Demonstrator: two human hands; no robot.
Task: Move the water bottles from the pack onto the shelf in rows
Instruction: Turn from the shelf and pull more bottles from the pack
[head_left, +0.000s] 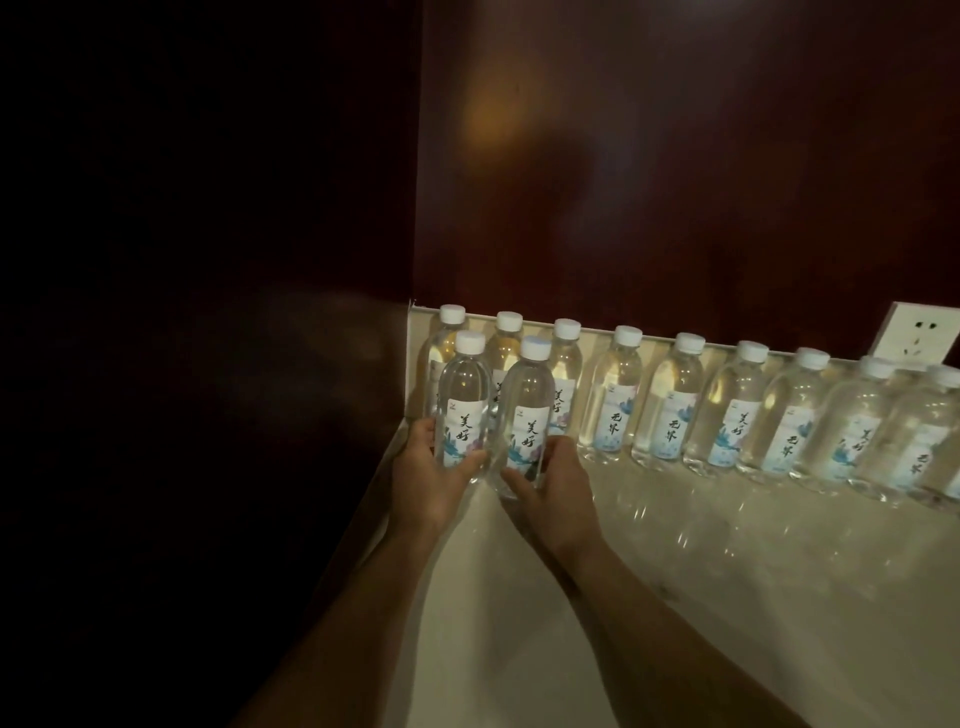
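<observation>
Dim shelf carries a bottle row along its back edge. Left hand grips one water bottle, right hand another, at the left corner.

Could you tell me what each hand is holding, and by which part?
Each grips one water bottle by its lower body: left hand the left bottle, right hand the right bottle.

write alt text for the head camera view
Two hands each hold an upright water bottle, the left hand on the left bottle and the right hand on the right bottle, before a back row of bottles along the dark wall on a pale shelf.
</observation>
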